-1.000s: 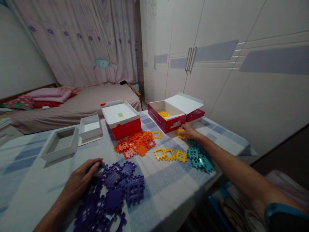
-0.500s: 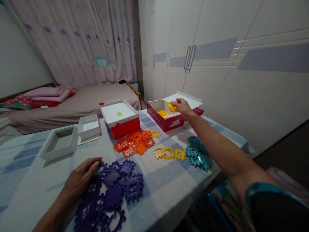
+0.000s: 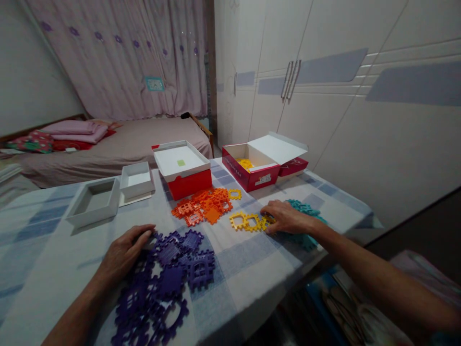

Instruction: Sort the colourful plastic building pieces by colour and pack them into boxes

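My right hand (image 3: 286, 217) is over the table at the end of a short row of yellow interlocking building pieces (image 3: 252, 222), thumb and fingertips closed around the last yellow piece (image 3: 266, 221). It partly covers a heap of teal pieces (image 3: 306, 209). Resting on the cloth, my left hand (image 3: 126, 247) has its fingers loosely extended and holds nothing. Its fingertips lie at the edge of a large pile of purple pieces (image 3: 171, 281). More yellow pieces (image 3: 245, 164) lie inside an open magenta box (image 3: 248, 179), whose white lid is folded back.
An orange pile (image 3: 205, 206) sits in front of a red box (image 3: 190, 183) with a white top. One yellow frame piece (image 3: 235, 194) is beside the orange ones. Two shallow grey-white trays (image 3: 95, 204) stand at left. A white wardrobe (image 3: 324, 125) borders the far right side.
My right hand has come down from above the magenta box to the yellow row. The yellow piece it held there is no longer in it. My left hand stays in place.
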`<state>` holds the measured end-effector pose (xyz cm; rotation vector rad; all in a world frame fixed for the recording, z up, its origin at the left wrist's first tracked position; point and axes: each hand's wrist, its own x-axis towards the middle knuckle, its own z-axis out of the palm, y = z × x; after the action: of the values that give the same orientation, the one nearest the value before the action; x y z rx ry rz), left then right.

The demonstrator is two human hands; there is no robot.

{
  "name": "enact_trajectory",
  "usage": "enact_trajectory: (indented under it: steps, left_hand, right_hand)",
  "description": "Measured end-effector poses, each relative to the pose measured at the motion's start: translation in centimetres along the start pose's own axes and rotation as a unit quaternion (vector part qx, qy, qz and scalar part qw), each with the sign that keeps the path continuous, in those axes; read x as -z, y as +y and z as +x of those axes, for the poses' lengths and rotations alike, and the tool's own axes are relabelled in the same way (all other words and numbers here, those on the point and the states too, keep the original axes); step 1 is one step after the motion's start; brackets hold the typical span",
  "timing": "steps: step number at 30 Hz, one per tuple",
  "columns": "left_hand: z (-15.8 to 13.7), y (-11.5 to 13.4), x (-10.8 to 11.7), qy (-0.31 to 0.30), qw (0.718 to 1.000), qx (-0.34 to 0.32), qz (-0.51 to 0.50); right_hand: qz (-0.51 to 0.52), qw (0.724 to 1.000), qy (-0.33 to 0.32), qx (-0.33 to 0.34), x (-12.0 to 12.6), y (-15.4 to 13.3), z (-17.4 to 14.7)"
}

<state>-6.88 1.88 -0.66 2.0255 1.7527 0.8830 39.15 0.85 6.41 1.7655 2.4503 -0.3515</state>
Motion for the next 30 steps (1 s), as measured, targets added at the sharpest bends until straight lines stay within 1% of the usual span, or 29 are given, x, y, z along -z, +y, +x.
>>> enact_trajectory:
  steps: [2, 4, 7, 10, 12, 13, 15, 16, 18, 21, 24, 27, 30]
  left_hand:
    - [-0.1, 0.2, 0.1, 0.004, 1.000, -0.002, 0.002]
    - [-0.2, 0.3, 0.2, 0.006, 1.000, -0.005, 0.002]
    - [-0.3, 0.4, 0.2, 0.003, 1.000, -0.002, -0.004]
    - [-0.2, 0.3, 0.1, 0.003, 1.000, 0.000, -0.009]
    - [-0.1, 0.2, 0.1, 0.000, 1.000, -0.001, -0.012]
    - [-0.1, 0.2, 0.0, -0.001, 1.000, -0.002, -0.013]
    - [-0.1, 0.2, 0.1, -0.002, 1.000, -0.004, -0.014]
    - [-0.1, 0.2, 0.1, -0.001, 1.000, -0.006, -0.014]
    - [-0.1, 0.3, 0.1, 0.000, 1.000, -0.009, -0.012]
    - [-0.2, 0.4, 0.1, -0.001, 1.000, -0.010, -0.008]
    - [-0.2, 0.5, 0.1, 0.000, 1.000, -0.008, -0.006]
    - [-0.2, 0.6, 0.2, 0.001, 1.000, -0.007, -0.005]
    - [-0.2, 0.7, 0.2, -0.001, 1.000, -0.006, -0.005]
  right_hand:
    - [-0.008, 1.000, 0.000, 0.009, -0.3, -0.6, 0.2]
    - [0.006, 0.999, 0.020, 0.027, -0.5, -0.6, 0.5]
    - [0.049, 0.995, 0.083, 0.031, -0.4, -0.1, 1.1]
    - [0.091, 0.984, 0.155, 0.001, 0.4, 0.6, 1.7]
    - [0.149, 0.972, 0.181, -0.007, 0.9, 0.7, 2.0]
    - [0.190, 0.966, 0.175, -0.003, 1.0, 0.6, 2.1]
    - [0.256, 0.957, 0.134, 0.023, 0.6, 0.1, 2.4]
    - [0.263, 0.958, 0.111, 0.039, 0.2, -0.3, 2.5]
    - [0.219, 0.970, 0.090, 0.051, -0.8, -1.1, 2.6]
    - [0.131, 0.987, 0.092, 0.031, -2.1, -2.0, 2.5]
    - [0.112, 0.988, 0.099, 0.023, -2.3, -2.1, 2.3]
    - [0.142, 0.982, 0.118, 0.030, -1.8, -1.5, 2.0]
    - [0.223, 0.966, 0.131, 0.007, -1.1, -0.8, 1.8]
